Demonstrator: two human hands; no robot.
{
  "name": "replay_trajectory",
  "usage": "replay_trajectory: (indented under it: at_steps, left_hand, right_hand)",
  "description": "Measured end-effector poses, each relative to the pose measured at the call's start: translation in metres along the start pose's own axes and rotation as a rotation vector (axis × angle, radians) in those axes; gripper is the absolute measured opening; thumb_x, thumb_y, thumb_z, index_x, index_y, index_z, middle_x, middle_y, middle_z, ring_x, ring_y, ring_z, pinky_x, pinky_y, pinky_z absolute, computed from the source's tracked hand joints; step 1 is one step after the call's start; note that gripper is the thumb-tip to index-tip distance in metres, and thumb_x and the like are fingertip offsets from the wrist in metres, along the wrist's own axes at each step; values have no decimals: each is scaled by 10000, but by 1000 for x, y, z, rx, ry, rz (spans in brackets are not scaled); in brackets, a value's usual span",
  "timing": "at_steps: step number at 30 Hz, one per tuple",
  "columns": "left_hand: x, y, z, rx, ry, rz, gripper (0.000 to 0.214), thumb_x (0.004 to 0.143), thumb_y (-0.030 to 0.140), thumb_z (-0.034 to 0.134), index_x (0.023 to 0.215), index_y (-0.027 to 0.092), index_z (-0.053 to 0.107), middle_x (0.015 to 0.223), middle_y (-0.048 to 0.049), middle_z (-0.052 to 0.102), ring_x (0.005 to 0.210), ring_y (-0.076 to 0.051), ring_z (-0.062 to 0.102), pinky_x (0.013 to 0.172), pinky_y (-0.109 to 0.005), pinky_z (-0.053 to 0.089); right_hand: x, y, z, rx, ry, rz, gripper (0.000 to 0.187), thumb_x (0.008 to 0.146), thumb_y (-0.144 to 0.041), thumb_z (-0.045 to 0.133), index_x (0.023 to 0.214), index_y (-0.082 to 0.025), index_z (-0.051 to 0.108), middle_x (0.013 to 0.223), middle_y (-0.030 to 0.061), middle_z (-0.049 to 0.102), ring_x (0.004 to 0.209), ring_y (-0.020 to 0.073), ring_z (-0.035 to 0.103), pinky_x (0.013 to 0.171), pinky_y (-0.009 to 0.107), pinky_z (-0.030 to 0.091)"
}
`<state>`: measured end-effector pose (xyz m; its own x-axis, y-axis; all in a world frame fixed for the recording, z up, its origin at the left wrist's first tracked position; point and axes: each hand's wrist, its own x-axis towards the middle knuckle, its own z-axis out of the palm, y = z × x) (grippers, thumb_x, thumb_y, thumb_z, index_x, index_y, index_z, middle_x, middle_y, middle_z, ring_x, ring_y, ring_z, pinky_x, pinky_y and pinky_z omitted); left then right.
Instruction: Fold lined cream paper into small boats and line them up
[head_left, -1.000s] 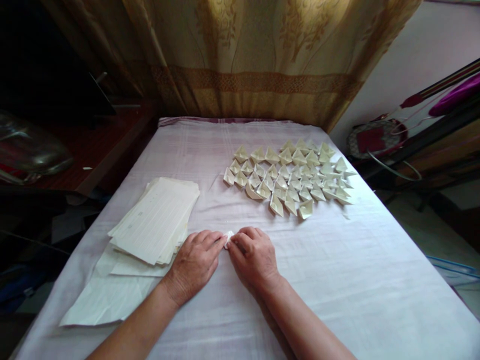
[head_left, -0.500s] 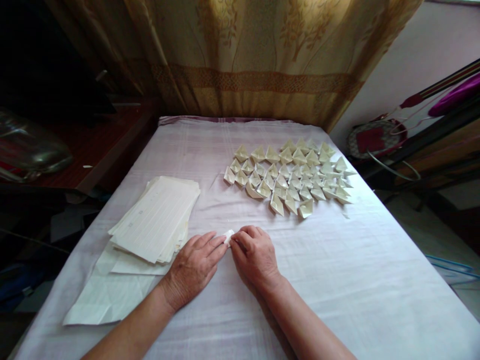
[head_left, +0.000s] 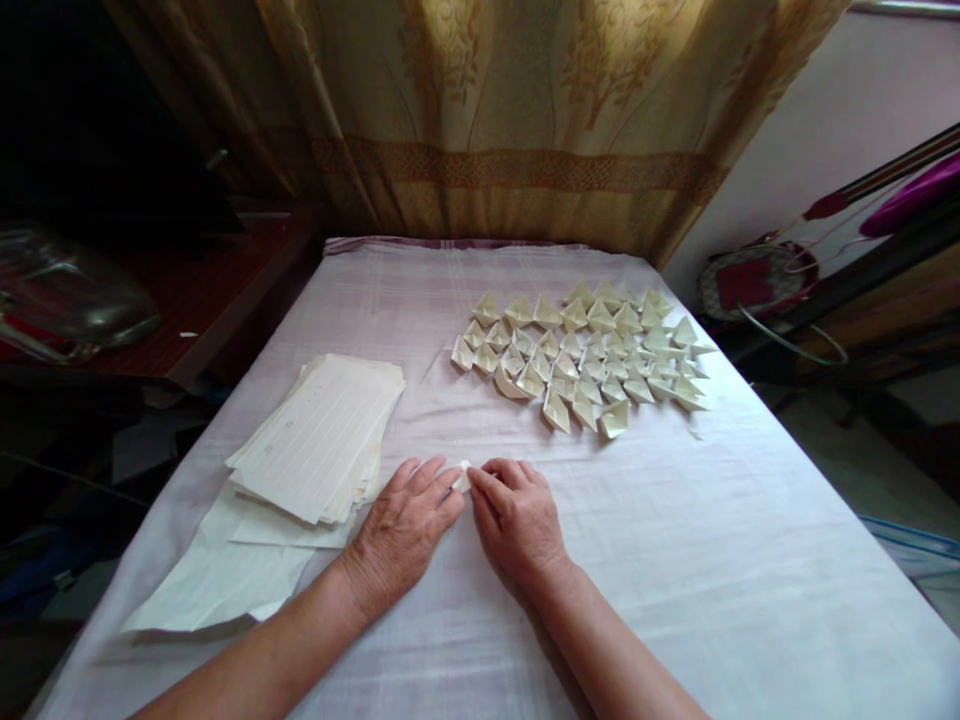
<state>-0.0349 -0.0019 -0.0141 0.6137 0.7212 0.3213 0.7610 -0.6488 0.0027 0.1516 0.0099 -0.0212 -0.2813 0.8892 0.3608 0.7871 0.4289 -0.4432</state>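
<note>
The left hand's [head_left: 397, 530] fingers fan wider than half a second ago, grip unclear, while the right hand [head_left: 521, 520] pinches the small folded paper [head_left: 463, 478] between them, apparently mid-crease; the next fold likely calls for aligned edges and firm fingertip pressure.

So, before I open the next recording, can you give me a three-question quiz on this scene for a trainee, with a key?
1. True or false: the stack of paper lies to the left of the folded paper shapes.
2. Short answer: what shows between the fingertips of the left hand and those of the right hand?
3. Fill in the blank: a patterned ____ hangs beyond the far edge of the cloth-covered surface.

Key:
1. True.
2. A small piece of white paper.
3. Curtain.
</note>
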Motion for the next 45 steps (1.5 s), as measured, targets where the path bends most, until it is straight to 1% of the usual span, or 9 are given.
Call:
replay_trajectory:
  at_steps: [5, 8, 11, 16, 23, 31, 38, 41, 45]
  left_hand:
    - [6, -4, -1, -72, -70, -9, 234, 893, 145, 558, 1103, 218, 630, 1352, -36, 611, 1294, -229, 476, 1108, -419, 291]
    - [12, -9, -1, -134, -129, -8, 312, 850, 137, 601, 1151, 221, 615, 1357, -32, 608, 1302, -237, 463, 1118, -425, 283]
    - [13, -12, -1, -157, -169, -9, 392, 828, 132, 620, 1209, 220, 597, 1367, -36, 601, 1303, -240, 460, 1125, -428, 280]
    - [7, -13, -5, -146, -159, -6, 458, 830, 157, 623, 1278, 237, 576, 1404, -28, 576, 1369, -246, 402, 1148, -439, 248]
    - [-8, -17, -20, -61, -108, 46, 441, 870, 292, 640, 1306, 279, 574, 1361, -14, 612, 1317, -250, 468, 1172, -441, 194]
    - [-5, -14, -16, -12, -148, 62, 432, 857, 248, 649, 1284, 260, 581, 1332, -24, 622, 1282, -243, 499, 1182, -458, 174]
    - [7, -18, -21, -49, -128, 91, 297, 887, 215, 617, 1182, 243, 641, 1214, -35, 678, 1176, -242, 564, 1138, -471, 249]
    - [16, -25, -24, -174, -160, 38, 240, 874, 201, 632, 1098, 274, 675, 1120, -8, 707, 1116, -222, 593, 1098, -456, 306]
    - [29, -26, -19, -257, -138, -216, 146, 901, 223, 597, 1011, 227, 692, 1000, -29, 724, 974, -201, 629, 885, -353, 449]
  right_hand:
    - [3, -2, -1, -97, -45, 17, 177, 870, -160, 604, 1000, -226, 706, 910, 49, 645, 827, 212, 532, 740, 332, 358]
    - [6, -2, -2, -114, -72, 13, 145, 870, -176, 616, 973, -217, 708, 908, 55, 640, 833, 212, 532, 738, 330, 354]
    - [4, -1, -4, -118, -88, 5, 174, 877, -188, 616, 1026, -218, 701, 929, 57, 641, 844, 211, 529, 748, 330, 352]
    - [-7, -1, -9, -66, -86, -70, 314, 897, -198, 597, 1200, -266, 646, 1069, 61, 643, 936, 211, 532, 809, 342, 352]
    - [-7, -4, -12, -79, -100, -68, 294, 862, -196, 649, 1138, -295, 681, 1085, 49, 653, 936, 215, 533, 802, 353, 344]
    - [-11, -3, -10, -65, -92, -112, 324, 887, -170, 597, 1191, -268, 653, 1118, 61, 645, 978, 226, 523, 841, 364, 344]
    - [-9, -4, -8, -92, -95, -113, 325, 835, -155, 644, 1126, -289, 693, 1078, 58, 653, 942, 222, 516, 808, 356, 349]
    - [-9, -5, -8, -98, -88, -112, 324, 836, -162, 655, 1129, -295, 692, 1077, 53, 654, 937, 223, 517, 802, 359, 348]
    - [-10, -5, -9, -58, -63, -109, 327, 846, -156, 644, 1137, -299, 689, 1075, 48, 650, 949, 213, 521, 811, 352, 356]
